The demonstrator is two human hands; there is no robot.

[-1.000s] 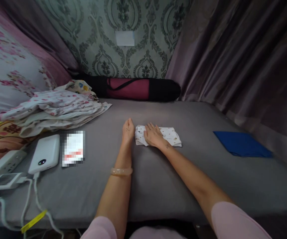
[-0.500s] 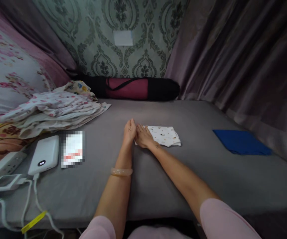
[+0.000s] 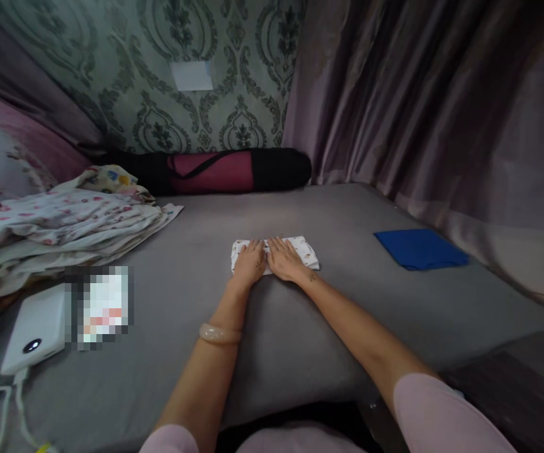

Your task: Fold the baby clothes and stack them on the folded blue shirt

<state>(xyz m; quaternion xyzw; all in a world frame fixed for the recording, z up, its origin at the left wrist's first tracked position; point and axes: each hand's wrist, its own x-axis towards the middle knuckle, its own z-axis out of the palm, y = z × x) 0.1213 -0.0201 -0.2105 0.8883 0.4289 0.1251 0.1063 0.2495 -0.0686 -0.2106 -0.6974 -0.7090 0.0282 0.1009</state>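
Note:
A white cloth with small printed figures (image 3: 308, 253) lies folded into a flat rectangle on the grey sheet (image 3: 328, 327). My left hand (image 3: 250, 261) rests flat on its left part, fingers stretched away from me. Beside it, my right hand (image 3: 284, 258) presses flat on the middle of the cloth, fingers spread a little. The two hands are close together, and the cloth under the palms is hidden.
At the left lies a heap of patterned cloths (image 3: 87, 217). Nearer me are a white power bank (image 3: 38, 330) with a cable and a blurred packet (image 3: 104, 308). A folded blue cloth (image 3: 420, 248) lies at the right. A black and maroon bag (image 3: 210, 171) lies along the wall.
My left hand has gone from standing on edge at the cloth's left side to lying flat on it. A folded part of the cloth now shows under that hand. The view has turned right.

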